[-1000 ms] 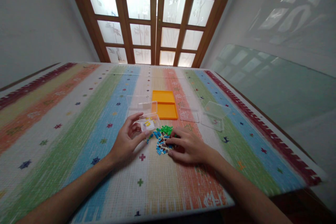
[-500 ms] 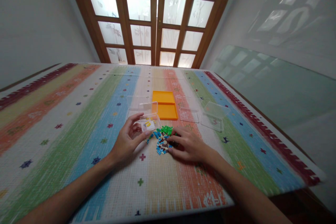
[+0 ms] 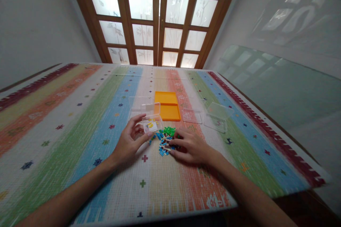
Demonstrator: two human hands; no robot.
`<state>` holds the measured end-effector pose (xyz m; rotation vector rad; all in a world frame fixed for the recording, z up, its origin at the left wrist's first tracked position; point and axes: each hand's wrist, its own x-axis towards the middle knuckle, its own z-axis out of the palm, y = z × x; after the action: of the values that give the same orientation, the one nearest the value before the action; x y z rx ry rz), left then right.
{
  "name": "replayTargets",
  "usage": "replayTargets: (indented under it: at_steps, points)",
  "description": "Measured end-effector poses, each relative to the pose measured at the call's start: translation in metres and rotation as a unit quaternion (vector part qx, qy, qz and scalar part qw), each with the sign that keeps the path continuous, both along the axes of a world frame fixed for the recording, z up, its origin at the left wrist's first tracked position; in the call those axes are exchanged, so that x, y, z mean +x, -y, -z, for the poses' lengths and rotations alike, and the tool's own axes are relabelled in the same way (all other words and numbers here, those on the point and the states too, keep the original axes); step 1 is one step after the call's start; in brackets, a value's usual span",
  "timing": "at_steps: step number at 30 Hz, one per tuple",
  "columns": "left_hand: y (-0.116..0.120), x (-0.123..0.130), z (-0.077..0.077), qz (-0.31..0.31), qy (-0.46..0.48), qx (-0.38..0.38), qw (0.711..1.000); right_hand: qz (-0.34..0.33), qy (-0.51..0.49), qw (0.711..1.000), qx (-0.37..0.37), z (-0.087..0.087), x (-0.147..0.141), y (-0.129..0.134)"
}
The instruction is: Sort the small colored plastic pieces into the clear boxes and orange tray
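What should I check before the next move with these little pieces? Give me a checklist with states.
1. Left hand steadying the clear box: ok, thumb and fingers are at its sides.
2. Box open: ok, yellow pieces show inside.
3. Right hand at the loose pile: ok, fingers at its right edge.
4. Piece pinched in the right hand: cannot tell, the hand hides it.
5. Colours separate in the pile: not ok, blue pieces and brown pieces lie mixed.

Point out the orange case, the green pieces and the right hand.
Orange case [image 3: 171,112]: head view, floor of its nearer half.
Green pieces [image 3: 168,131]: head view, middle of the cluster.
Right hand [image 3: 191,147]: head view, back of the hand.
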<state>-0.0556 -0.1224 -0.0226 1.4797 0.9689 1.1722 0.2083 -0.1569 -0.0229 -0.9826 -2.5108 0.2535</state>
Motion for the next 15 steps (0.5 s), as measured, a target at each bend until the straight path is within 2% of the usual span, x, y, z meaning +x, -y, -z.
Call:
replayTargets:
  at_steps: [15]
  points:
    - [0.0004,0.0009,-0.0012,0.005,0.002,-0.001,1.0,0.009,0.007,1.0,0.022,0.0019,-0.0017,-0.0002]
